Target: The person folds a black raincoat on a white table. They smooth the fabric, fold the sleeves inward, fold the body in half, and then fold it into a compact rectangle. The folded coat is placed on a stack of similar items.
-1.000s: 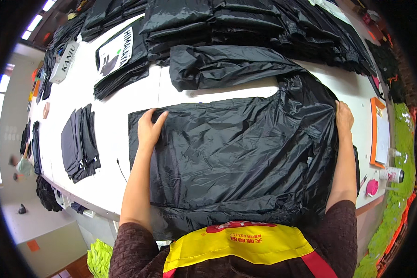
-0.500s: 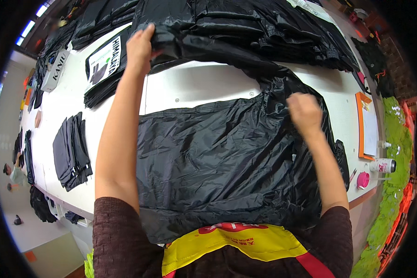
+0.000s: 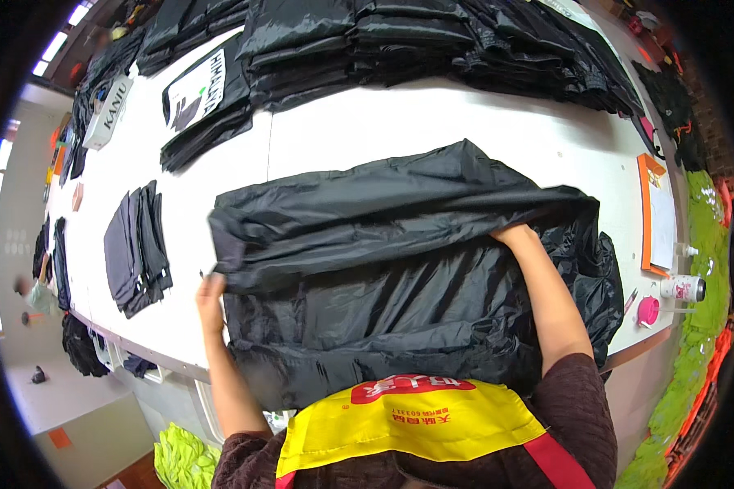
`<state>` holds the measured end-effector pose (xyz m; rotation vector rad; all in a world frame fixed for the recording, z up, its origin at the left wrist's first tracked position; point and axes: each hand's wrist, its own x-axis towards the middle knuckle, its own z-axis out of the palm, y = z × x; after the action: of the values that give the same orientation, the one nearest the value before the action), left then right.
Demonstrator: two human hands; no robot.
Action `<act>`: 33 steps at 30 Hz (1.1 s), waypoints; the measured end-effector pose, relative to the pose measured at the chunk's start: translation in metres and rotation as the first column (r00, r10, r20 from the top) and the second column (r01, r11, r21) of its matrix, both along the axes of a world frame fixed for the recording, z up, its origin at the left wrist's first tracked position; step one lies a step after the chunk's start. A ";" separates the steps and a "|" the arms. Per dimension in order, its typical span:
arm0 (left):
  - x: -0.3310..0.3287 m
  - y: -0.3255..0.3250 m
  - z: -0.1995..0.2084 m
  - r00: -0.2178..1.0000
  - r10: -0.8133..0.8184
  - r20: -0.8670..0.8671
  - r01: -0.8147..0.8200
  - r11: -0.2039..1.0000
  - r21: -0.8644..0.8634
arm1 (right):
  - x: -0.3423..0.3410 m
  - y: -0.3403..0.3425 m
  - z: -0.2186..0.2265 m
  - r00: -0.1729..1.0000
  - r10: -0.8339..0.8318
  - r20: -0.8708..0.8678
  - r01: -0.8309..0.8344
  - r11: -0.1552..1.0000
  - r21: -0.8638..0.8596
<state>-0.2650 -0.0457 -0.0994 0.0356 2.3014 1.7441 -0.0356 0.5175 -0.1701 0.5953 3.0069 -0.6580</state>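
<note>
A black, shiny garment (image 3: 400, 293) lies in front of me, its far part folded over toward me in a long, wrinkled band. At its left edge my left hand (image 3: 211, 303) is closed on the fabric, fingertips pinching the edge of the fold. My right hand (image 3: 515, 235) reaches in under the folded band, right of the middle. Its fingers are covered by the fabric, so their grip is hidden. Bunched black cloth spreads to the right of my right forearm.
Stacks of folded black garments (image 3: 408, 41) line the white table's (image 3: 334, 130) far side. A printed bag (image 3: 196, 98) lies on black pieces, far left. Dark pieces (image 3: 137, 248) sit at left. An orange clipboard (image 3: 651, 213), bottle (image 3: 683, 288) and pink round item (image 3: 647, 310) stand right.
Both my hands have come nearer to me, the left one moving down the garment's left side. The raised strip of black fabric has come down onto the rest of the garment.
</note>
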 end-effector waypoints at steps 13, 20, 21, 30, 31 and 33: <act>-0.002 0.059 0.088 0.939 -0.076 0.336 0.183 0.936 -0.300 | 0.135 0.030 0.127 0.786 -0.594 -0.169 0.573 0.599 0.560; -0.039 0.059 0.126 0.958 0.183 -0.222 -0.055 0.875 0.482 | 0.181 0.105 0.083 0.843 -0.275 -0.461 0.430 0.861 0.272; -0.046 0.033 0.091 0.939 0.198 -0.281 -0.056 0.895 0.442 | 0.179 0.095 0.088 0.856 -0.208 -0.474 0.392 0.859 0.330; -0.022 0.001 0.040 0.992 -0.117 0.041 0.116 0.993 0.033 | 0.165 0.043 0.160 0.977 0.004 0.212 -0.081 0.930 0.359; -0.027 0.007 0.047 0.993 -0.118 0.022 0.119 0.992 -0.038 | 0.150 0.036 0.176 0.952 -0.056 0.301 -0.041 0.951 0.306; -0.031 0.039 0.065 0.990 -0.138 -0.004 0.134 0.974 -0.183 | 0.118 0.014 0.199 0.859 -0.163 0.485 0.070 0.976 0.205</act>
<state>-0.2959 -0.0070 -0.0340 0.1706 2.3997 1.4675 0.0826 0.5314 0.0286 0.8150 2.5634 -0.1826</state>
